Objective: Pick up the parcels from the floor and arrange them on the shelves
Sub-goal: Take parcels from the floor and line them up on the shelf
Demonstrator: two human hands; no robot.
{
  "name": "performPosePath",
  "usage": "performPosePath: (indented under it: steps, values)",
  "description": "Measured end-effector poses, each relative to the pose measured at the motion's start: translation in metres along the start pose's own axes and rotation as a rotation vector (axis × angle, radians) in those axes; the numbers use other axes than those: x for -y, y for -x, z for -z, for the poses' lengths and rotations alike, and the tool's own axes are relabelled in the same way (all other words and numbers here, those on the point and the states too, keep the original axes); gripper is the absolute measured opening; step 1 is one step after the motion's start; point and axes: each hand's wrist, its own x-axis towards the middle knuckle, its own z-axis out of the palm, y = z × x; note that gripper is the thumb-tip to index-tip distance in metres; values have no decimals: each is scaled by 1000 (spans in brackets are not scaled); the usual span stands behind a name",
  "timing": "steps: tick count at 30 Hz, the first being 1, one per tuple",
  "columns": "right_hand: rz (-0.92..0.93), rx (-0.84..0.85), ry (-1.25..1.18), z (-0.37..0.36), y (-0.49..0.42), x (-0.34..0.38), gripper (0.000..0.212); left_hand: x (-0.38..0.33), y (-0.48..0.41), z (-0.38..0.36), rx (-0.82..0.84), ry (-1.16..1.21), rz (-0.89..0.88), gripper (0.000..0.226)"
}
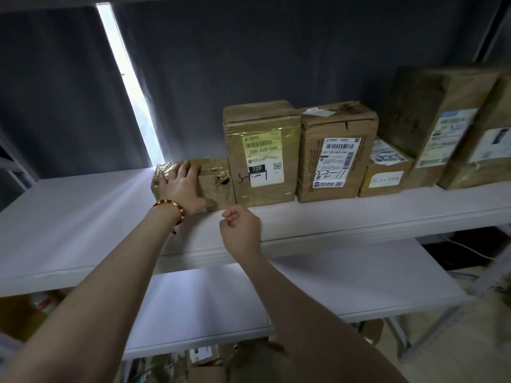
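Observation:
A small taped cardboard parcel [215, 181] lies on the upper white shelf [83, 217], at the left end of a row of parcels. My left hand [184, 189], with a red bead bracelet on the wrist, rests flat on the parcel's front and top, fingers spread over it. My right hand [240, 226] hovers just in front of the shelf edge, fingers curled into a loose fist with nothing in them. Right of the small parcel stand a tall taped parcel marked 3-1-1 [261, 153] and a brown box marked 3-2-11 [336, 156].
Further right on the same shelf sit a small box [385, 172] and two large parcels [442, 120]. A lower white shelf [359, 286] lies below. More parcels [204, 360] lie underneath near the floor. A dark curtain with a bright gap hangs behind.

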Motion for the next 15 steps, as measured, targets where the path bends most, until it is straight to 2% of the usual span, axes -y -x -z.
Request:
performPosePath:
  steps: [6,10,15]
  values:
    - [89,-8,-8,11,7,-1,16,-18,20,0,-132,126,-36,97]
    - [196,-7,-13,5,21,-5,9,-16,41,3,-109,157,-135,100]
    - [287,59,-26,-19,49,-8,10,9,82,7,-92,171,-138,94]
